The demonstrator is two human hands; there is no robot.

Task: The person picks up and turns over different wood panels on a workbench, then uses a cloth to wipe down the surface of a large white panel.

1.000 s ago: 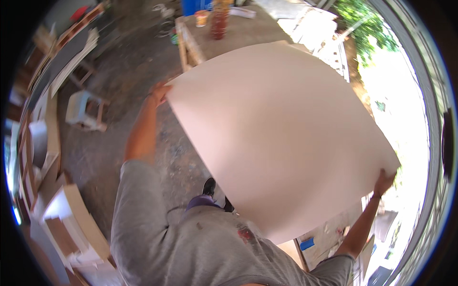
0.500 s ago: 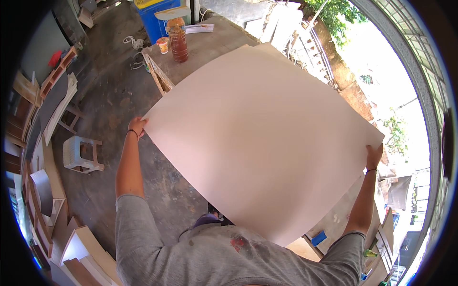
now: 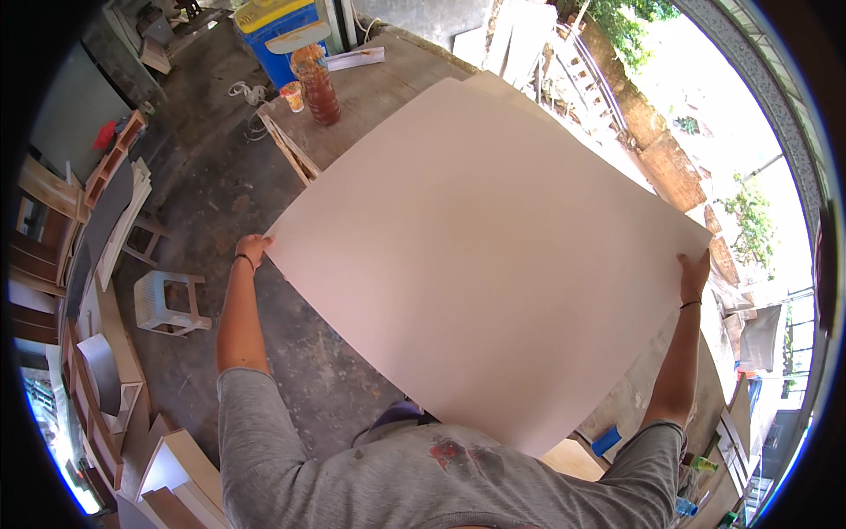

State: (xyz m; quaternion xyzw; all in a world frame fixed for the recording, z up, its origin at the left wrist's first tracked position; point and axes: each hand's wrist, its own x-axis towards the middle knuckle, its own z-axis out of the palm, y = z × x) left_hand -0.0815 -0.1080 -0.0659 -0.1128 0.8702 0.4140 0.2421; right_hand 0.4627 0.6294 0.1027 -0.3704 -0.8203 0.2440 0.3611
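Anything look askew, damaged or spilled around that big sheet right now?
Nothing stands out. The large pale-pink flat sheet looks whole and unbent, gripped at opposite corners by the left hand and right hand. The amber plastic bottle stands upright.

A brown bottle point(image 3: 318, 84) stands upright near the far left corner of the wooden surface point(image 3: 388, 97), with a small orange cup point(image 3: 292, 95) just beside it on the left. A flat white strip point(image 3: 355, 59) lies along the far edge. Beyond that edge sits a blue bin point(image 3: 280, 31) with a yellow top. Down on the concrete floor point(image 3: 211, 212), a white plastic stool point(image 3: 169, 301) stands well to the left. Boards and wooden frames point(image 3: 97, 220) are stacked along the left wall.
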